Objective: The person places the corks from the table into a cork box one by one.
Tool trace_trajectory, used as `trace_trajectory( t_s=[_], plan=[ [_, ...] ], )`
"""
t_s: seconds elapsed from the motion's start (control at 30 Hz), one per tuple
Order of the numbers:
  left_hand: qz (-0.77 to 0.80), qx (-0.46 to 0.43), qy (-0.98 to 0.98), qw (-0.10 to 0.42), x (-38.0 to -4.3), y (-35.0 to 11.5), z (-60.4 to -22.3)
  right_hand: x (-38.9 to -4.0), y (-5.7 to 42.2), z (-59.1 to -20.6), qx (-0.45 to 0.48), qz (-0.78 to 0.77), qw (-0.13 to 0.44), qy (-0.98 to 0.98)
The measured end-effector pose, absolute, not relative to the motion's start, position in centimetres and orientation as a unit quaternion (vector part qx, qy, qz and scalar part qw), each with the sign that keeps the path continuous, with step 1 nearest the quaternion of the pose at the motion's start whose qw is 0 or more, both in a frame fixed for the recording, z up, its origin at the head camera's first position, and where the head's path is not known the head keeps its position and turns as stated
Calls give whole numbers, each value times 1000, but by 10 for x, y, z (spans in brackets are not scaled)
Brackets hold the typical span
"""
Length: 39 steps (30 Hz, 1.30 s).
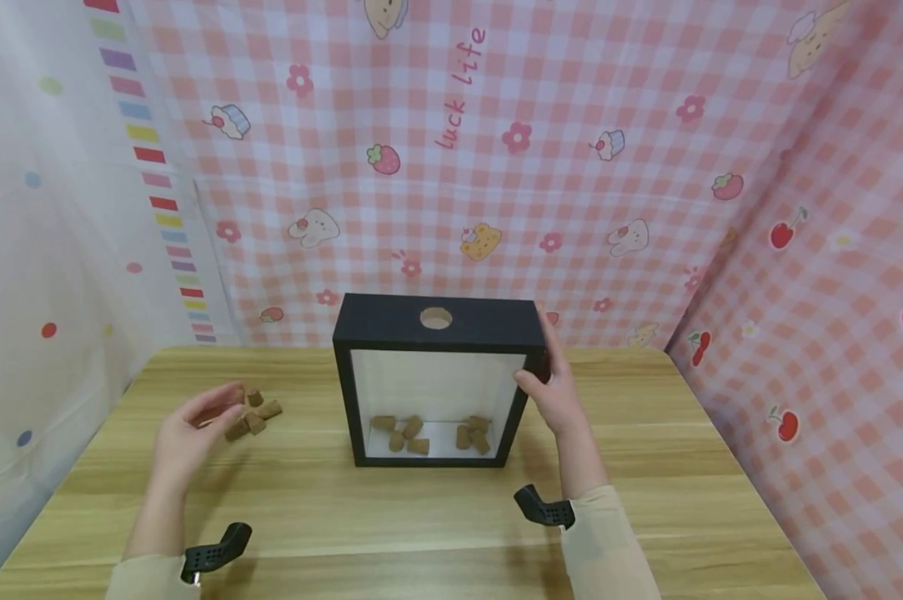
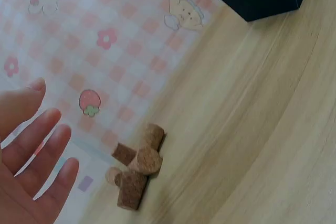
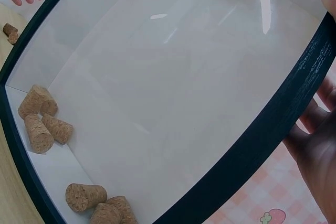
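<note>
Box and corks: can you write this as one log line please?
left hand: holds nothing, near loose corks | right hand: grips box side | box: upright on table | inner corks: two groups

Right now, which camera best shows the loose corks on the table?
Left wrist view: the loose corks appear large, clear of the left hand. Head view shows them smaller, beside that hand; right wrist view, only some at its left edge.

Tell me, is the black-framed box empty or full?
Neither; it's partly filled. The box has two small groups of corks lying on its floor, seen through its front, with bare space above them.
</note>
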State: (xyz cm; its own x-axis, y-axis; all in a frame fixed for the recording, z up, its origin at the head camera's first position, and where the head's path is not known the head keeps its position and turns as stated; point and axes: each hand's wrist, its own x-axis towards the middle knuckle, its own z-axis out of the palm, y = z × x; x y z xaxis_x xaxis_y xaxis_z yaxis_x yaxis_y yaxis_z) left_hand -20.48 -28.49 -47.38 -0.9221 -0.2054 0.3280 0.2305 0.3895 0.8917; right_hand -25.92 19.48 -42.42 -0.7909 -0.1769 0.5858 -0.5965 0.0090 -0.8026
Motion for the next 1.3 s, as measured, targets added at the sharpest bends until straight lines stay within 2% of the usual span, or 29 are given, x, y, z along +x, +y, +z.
trace_trajectory(
  t_s=[0.37, 0.6, 0.77, 0.93, 1.13, 1.3],
  plan=[
    [-528, 67, -828, 177, -205, -302, -497, -260, 194, -425, 280, 651, 159, -687],
    [-524, 123, -835, 113, -199, -305, -515, -258, 193, -423, 285, 651, 162, -685],
    [-505, 134, -847, 101, -199, -301, -521, -258, 193, -423, 291, 656, 161, -677],
    [-470, 79, -869, 134, -201, -297, -527, -258, 195, -424, 288, 661, 156, -675],
    [-373, 7, -907, 195, -203, -295, -532, -258, 195, -423, 276, 652, 158, -689],
    [-329, 5, -923, 199, -201, -293, -534, -258, 194, -423, 285, 652, 161, -684]
  ],
)
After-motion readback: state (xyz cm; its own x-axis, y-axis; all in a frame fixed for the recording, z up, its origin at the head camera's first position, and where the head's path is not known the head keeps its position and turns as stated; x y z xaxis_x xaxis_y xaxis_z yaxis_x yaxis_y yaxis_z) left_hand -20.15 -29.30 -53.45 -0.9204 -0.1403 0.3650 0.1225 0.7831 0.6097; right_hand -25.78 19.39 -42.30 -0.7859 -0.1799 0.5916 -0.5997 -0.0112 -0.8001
